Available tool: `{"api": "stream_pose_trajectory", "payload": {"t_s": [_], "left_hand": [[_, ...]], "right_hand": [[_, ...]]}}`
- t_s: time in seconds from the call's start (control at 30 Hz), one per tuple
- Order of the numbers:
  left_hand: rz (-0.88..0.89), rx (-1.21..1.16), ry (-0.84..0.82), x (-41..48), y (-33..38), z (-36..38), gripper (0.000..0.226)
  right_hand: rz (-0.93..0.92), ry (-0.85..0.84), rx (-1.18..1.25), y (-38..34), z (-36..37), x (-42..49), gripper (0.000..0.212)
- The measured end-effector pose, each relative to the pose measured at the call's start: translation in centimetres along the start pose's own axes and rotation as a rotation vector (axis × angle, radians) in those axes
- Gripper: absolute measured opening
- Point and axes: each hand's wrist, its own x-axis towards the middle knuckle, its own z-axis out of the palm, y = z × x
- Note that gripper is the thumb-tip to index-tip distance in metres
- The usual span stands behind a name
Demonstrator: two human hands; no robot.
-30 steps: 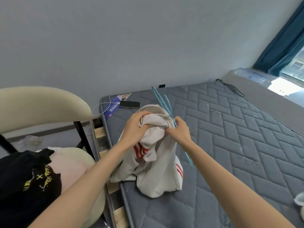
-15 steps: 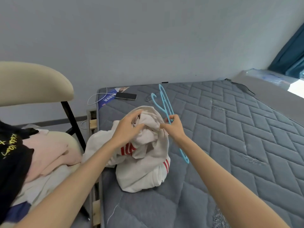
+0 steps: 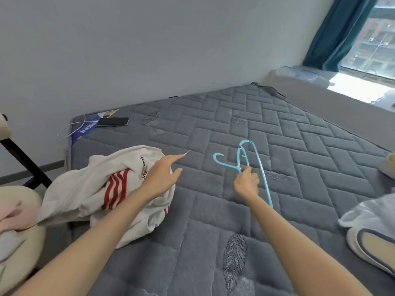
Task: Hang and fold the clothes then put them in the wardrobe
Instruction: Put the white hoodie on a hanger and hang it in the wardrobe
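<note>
Head view: the hanging step is in hand. The right grip is curled round the neck of a blue hanger, over the bed and apart from the shirt, which lies crumpled at the bed's left edge. The left grip is empty, fingers straight, over the shirt's right side with the forearm stretched forward. Next, probably, it must find the collar so the hanger can go in.

A bedroom in a home: a bare grey quilted mattress runs along a plain wall, a teal curtain hangs beside a window, a phone lies at the mattress corner, and clothes are heaped on a chair alongside.
</note>
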Motion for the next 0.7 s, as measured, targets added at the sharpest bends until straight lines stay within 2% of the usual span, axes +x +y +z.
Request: {"api": "stream_pose_trajectory", "payload": {"t_s": [0.17,0.27,0.33,0.47,0.6,0.7], "left_hand": [[0.062,0.033,-0.068,0.4,1.1,2.8,0.042],[0.076,0.067,-0.078,0.5,1.2,3.1,0.042],[0.068,0.088,-0.083,0.5,1.0,2.9,0.042],[0.03,0.213,-0.062,0.3,-0.5,1.4,0.043],[0.022,0.38,0.063,-0.5,-2.8,-1.9,0.049],[-0.123,0.519,0.105,-2.0,-4.8,-4.2,0.062]], "right_hand": [[0.202,-0.026,-0.123,7.6,-0.7,0.5,0.05],[0.337,-0.127,-0.104,9.9,-0.1,-0.3,0.051],[0.354,-0.151,-0.127,9.5,0.4,-0.8,0.052],[0.145,-0.118,-0.182,5.4,1.7,-1.2,0.056],[-0.134,-0.154,-0.133,-0.1,3.7,-1.4,0.044],[-0.315,-0.258,-0.058,-4.2,5.8,-2.6,0.042]]}}
